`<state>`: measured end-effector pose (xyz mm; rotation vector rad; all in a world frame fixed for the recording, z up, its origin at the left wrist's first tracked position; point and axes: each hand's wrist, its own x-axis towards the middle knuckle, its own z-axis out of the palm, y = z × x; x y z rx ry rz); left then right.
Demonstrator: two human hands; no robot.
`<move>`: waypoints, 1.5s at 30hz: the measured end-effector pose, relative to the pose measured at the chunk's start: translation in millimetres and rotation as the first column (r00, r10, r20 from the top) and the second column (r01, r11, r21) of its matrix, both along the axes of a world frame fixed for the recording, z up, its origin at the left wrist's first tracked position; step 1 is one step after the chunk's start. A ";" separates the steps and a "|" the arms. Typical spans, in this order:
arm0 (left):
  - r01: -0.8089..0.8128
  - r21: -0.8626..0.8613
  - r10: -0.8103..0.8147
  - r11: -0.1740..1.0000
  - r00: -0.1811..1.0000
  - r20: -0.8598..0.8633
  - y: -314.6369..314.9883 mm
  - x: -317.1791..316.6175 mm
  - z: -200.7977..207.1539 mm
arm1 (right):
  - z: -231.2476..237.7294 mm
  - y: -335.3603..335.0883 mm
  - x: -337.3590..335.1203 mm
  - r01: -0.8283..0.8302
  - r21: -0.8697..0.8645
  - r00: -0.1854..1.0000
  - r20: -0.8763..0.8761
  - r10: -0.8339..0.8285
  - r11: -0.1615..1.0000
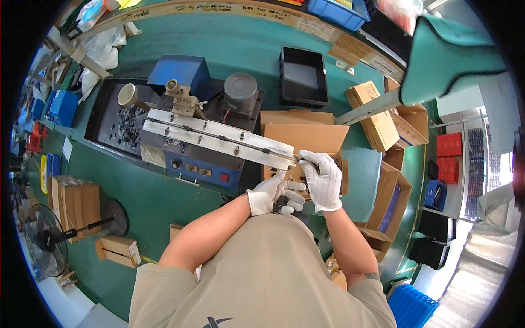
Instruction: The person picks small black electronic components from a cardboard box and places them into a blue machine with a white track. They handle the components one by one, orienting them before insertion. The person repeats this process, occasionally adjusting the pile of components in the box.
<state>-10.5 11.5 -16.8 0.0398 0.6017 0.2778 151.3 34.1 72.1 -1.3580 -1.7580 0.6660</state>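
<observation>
Both gloved hands are working at the near end of the metal feed rail [219, 138] on the green counter [164, 202]. The left hand [269, 195] is curled shut around a small dark part [281, 204], held close against the body. The right hand [322, 174] sits just beside it, fingers pinched at the rail's tip, though what they grip is too small to tell. The rail slants across a blue machine [191, 158], with an open cardboard box [303, 134] right behind the hands and a black tray [302, 76] farther back.
</observation>
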 end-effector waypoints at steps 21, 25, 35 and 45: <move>-0.069 -0.015 0.071 0.998 0.984 0.164 -6.4 3.4 -45.8 | 4.2 -33.2 7.1 -0.444 -0.197 0.795 0.365 0.486 0.874; -0.079 -0.005 0.079 0.997 0.995 0.063 -8.1 10.2 -39.9 | -20.5 -43.4 5.5 -0.386 -0.285 0.688 0.544 0.480 0.877; 0.018 0.048 -0.014 0.999 0.997 -0.071 -5.5 -0.3 -10.0 | -11.8 -37.5 22.6 -0.171 -0.219 0.911 0.337 0.239 0.961; -0.043 0.068 0.053 0.997 0.988 -0.143 -3.5 -0.4 -0.3 | -3.1 -16.9 23.5 -0.068 0.036 0.979 0.193 0.060 0.997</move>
